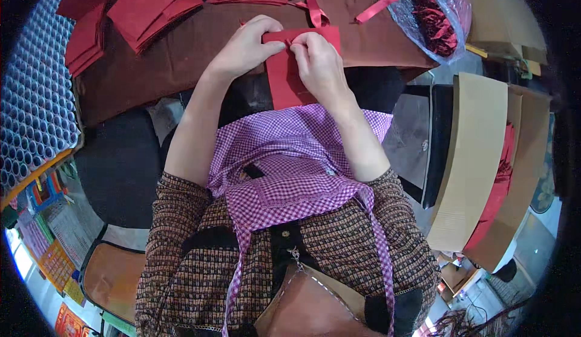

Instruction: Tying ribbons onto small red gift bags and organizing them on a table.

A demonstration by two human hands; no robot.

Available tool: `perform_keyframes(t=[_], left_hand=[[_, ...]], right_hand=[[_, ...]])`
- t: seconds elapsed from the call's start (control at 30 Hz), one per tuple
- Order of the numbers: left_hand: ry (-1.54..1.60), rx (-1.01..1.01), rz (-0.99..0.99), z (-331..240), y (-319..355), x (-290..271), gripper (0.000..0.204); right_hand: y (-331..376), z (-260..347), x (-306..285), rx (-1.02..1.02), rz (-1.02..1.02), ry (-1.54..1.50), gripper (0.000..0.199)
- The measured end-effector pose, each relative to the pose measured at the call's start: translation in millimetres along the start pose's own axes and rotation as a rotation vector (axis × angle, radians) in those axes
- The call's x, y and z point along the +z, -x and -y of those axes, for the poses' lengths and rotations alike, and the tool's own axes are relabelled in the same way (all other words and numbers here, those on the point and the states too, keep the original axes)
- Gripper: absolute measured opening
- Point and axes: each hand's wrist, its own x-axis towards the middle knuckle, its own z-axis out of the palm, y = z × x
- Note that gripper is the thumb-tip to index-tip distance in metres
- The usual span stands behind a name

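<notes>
A flat red paper envelope (283, 84) hangs over the near edge of the brown-covered table, its lower end by my lap. My left hand (253, 45) is closed at its upper left, thumb and fingers gripping the top part. Close beside it, my right hand (319, 65) pinches at the middle of the upper part. What lies between the right fingertips is too small to make out. Just beyond the envelope's top edge lies a folded red ribbon (316, 11).
Stacks of red envelopes (151, 7) lie at the table's far left. A clear plastic bag (451, 10) of red ribbons rests at the far right, one ribbon strip (382, 5) sticking out. An open cardboard box (475, 155) with red pieces stands right. A chair (118, 167) is at left.
</notes>
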Motion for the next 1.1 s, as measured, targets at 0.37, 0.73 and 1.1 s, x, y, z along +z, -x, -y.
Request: perform_keyframes(t=[0.37,0.73,1.1], left_hand=[[-0.228,0.164,-0.156,-4.0,0.6,10.4,0.023],[-0.322,0.082,-0.151,-22.8,5.7,8.8,0.018],[-0.261,0.099,-0.176,-17.2,4.9,17.4,0.018]], right_hand=[[-3.4,4.4,-13.9,0.197,0.046,-0.141,0.014],[2.5,1.9,-11.1,0.209,-0.055,-0.205,0.012],[1.9,-2.3,-8.6,0.118,-0.070,-0.072,0.011]])
